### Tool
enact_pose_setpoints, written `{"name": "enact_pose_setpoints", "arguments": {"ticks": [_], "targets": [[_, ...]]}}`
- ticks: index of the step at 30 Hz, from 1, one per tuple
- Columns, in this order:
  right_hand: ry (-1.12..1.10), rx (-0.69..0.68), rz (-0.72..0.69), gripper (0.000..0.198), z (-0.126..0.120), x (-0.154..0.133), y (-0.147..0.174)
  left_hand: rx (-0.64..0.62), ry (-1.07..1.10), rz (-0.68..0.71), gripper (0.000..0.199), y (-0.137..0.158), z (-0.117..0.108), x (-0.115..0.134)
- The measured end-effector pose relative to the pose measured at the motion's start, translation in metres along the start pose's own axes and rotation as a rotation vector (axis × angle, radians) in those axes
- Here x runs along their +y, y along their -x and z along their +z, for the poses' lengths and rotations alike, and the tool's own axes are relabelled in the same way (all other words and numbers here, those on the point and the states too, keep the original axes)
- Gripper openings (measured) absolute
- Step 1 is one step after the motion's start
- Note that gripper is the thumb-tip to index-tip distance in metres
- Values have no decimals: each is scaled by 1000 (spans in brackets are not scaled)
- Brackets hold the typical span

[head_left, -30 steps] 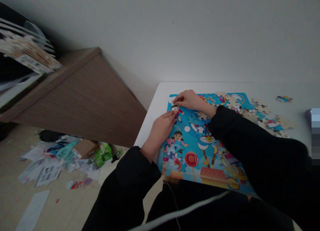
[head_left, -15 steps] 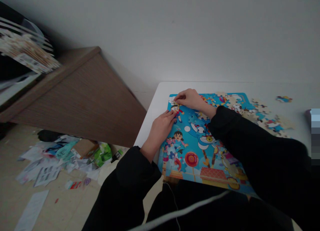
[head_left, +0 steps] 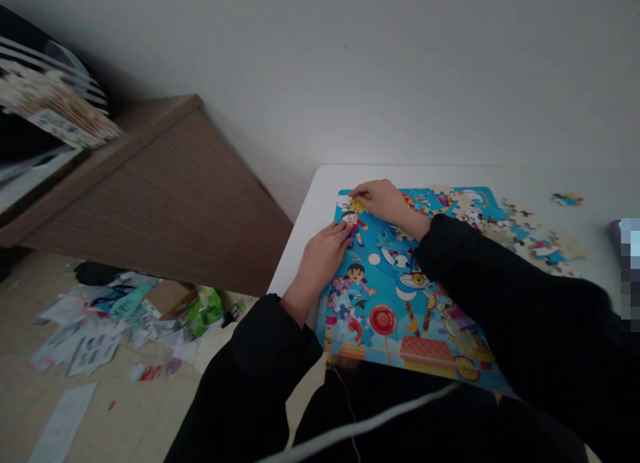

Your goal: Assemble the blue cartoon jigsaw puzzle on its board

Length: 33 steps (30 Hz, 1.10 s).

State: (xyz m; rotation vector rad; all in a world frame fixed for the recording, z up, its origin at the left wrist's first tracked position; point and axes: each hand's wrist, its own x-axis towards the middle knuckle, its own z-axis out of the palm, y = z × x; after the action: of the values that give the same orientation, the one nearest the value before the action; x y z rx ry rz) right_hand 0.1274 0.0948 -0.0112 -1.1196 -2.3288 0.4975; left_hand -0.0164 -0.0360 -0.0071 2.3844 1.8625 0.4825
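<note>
A jigsaw puzzle board [head_left: 367, 269] with a bright blue cartoon picture lies on the white table, partly filled in. My left hand [head_left: 324, 253] rests on its left edge, fingers stretched out over the figure in red. Just beyond it, at the board's far left corner, my right hand [head_left: 383, 199] pinches a yellowish puzzle piece [head_left: 357, 205], partly hidden by the fingers. Several loose pieces lie on the board's far part, and my right sleeve covers some of its right side.
More loose pieces [head_left: 547, 249] are heaped on the white table [head_left: 300, 236] right of the board, with a few joined ones [head_left: 567, 199] farther off. A wooden cabinet [head_left: 165, 196] stands at left. Papers and bags [head_left: 140, 309] litter the floor. A pale cable [head_left: 370, 423] crosses my lap.
My right hand has lifted and shifted slightly at the far left corner, and more of the yellow piece shows beneath its fingers. My left hand has stayed in place.
</note>
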Motion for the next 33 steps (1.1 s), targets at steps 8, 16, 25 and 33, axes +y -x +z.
{"name": "enact_pose_setpoints", "arguments": {"ticks": [8, 16, 25, 33], "targets": [[46, -54, -45, 26, 4, 3, -2, 6, -26, 13, 29, -2, 2, 0], [35, -35, -40, 28, 6, 3, -3, 5, -47, 2, 28, -3, 1, 1], [-13, -12, -30, 26, 8, 4, -2, 6, -25, 6, 29, -3, 2, 0], [79, -51, -65, 31, 9, 3, -2, -15, -40, -16, 31, -4, 1, 3]]}}
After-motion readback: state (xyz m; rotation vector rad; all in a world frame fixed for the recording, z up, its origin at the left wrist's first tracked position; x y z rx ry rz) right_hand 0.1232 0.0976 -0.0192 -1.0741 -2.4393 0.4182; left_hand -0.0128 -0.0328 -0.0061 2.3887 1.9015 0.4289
